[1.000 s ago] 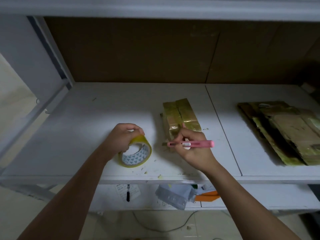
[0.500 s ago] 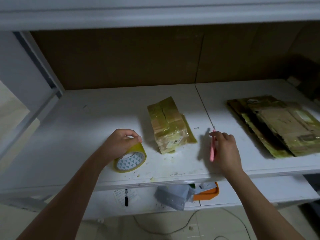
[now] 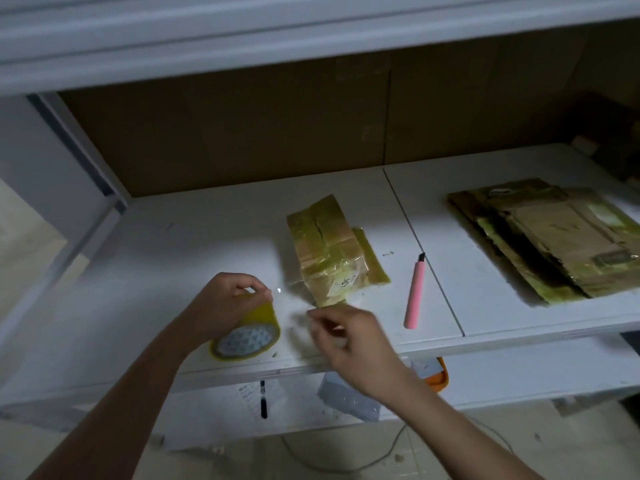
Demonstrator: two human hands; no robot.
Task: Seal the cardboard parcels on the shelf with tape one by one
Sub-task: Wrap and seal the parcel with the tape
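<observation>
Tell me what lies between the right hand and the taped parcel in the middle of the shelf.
Nothing visible blocks it. The right hand hovers just in front of the parcel, with only bare shelf between. The pink cutter lies off to the right; the tape roll sits left, under the left hand.

Right hand [image 3: 349,337] no longer holds pink cutter [image 3: 415,292]; cutter lies right of centre on shelf [image 3: 173,251]. Hand now at lower centre, beside tape roll [image 3: 247,336], blurred.
</observation>
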